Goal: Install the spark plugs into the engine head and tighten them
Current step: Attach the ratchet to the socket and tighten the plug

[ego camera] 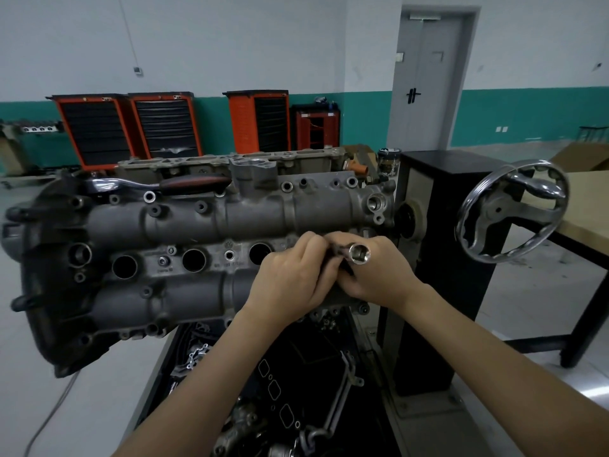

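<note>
Your L hand (290,285) and R hand (379,275) both grip the socket ext. (357,253) over the engine head (184,222), near its right end, open socket mouth facing you. Three plug wells (193,260) show open along the head's middle. Ratchet (158,185) lies on the head's far edge. Spark plug itself: can't tell.

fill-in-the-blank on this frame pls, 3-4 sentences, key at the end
1. Both hands hold a chrome ____ over the engine head.
2. The ratchet lies on ____ of the head, untouched.
3. ____ open plug wells show left of the left hand.
4. The handwheel sits to the ____ of the right hand.

Missing words: socket; top; Three; right
</note>
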Action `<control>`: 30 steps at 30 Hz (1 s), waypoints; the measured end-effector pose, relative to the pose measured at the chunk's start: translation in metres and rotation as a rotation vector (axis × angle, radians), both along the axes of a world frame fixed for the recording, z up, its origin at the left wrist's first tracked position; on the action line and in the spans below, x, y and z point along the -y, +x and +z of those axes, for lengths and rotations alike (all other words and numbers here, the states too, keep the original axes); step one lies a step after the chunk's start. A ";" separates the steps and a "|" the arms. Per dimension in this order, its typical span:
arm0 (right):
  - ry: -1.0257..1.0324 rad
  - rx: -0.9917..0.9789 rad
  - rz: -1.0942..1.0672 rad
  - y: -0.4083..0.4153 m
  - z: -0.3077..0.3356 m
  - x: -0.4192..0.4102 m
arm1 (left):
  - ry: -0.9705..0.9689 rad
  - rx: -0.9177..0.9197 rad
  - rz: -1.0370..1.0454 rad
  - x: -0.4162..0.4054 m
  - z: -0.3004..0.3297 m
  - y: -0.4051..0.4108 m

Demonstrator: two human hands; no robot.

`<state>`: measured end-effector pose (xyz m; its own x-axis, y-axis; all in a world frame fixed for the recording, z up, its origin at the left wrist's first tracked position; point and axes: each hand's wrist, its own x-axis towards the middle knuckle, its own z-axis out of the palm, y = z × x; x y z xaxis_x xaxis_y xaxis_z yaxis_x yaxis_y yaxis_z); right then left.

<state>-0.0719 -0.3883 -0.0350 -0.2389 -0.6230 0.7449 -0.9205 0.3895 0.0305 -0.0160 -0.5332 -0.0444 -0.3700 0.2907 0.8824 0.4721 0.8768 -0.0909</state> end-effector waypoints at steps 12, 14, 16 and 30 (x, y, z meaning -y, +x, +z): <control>-0.009 -0.033 -0.010 0.003 0.002 0.002 | 0.037 0.005 -0.005 0.001 -0.001 -0.001; 0.007 -0.029 0.003 0.002 0.002 0.001 | 0.051 0.023 -0.023 0.001 0.000 0.000; 0.012 -0.024 -0.004 0.001 0.002 0.001 | 0.042 0.020 -0.024 0.002 0.000 0.000; 0.008 -0.013 -0.021 0.000 0.000 0.002 | 0.016 -0.002 0.014 0.000 0.001 0.001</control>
